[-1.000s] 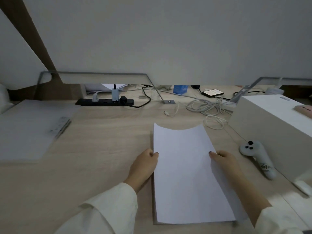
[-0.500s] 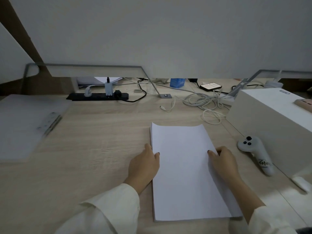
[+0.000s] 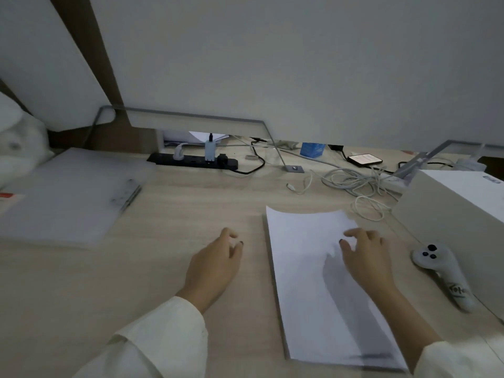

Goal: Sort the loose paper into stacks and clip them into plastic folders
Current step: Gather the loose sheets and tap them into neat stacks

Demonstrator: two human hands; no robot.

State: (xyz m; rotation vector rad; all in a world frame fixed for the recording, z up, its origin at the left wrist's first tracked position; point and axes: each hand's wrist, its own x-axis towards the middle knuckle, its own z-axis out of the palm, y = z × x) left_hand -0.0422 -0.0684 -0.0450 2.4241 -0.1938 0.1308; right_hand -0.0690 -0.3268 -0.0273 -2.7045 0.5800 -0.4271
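Observation:
A stack of white paper (image 3: pixel 308 282) lies flat on the wooden desk, just right of centre. My left hand (image 3: pixel 215 263) hovers over bare desk to the left of the stack, fingers loosely curled and holding nothing. Over the stack's upper right part is my right hand (image 3: pixel 365 255), fingers bent and spread, casting a shadow on the top sheet. Whether its fingertips touch the sheet is unclear. A translucent plastic folder (image 3: pixel 68 197) with a metal clip (image 3: pixel 125 192) along its right edge lies at the far left.
A white controller (image 3: pixel 441 271) and a large white box (image 3: pixel 458 203) stand right of the stack. Tangled white cables (image 3: pixel 360 186), a phone (image 3: pixel 365 159), a blue box (image 3: pixel 312 150) and a black power strip (image 3: pixel 191 160) line the back of the desk.
My left hand has left the stack's left edge and moved left. My right hand has shifted from the right edge to above the top sheet. The stack stayed in place.

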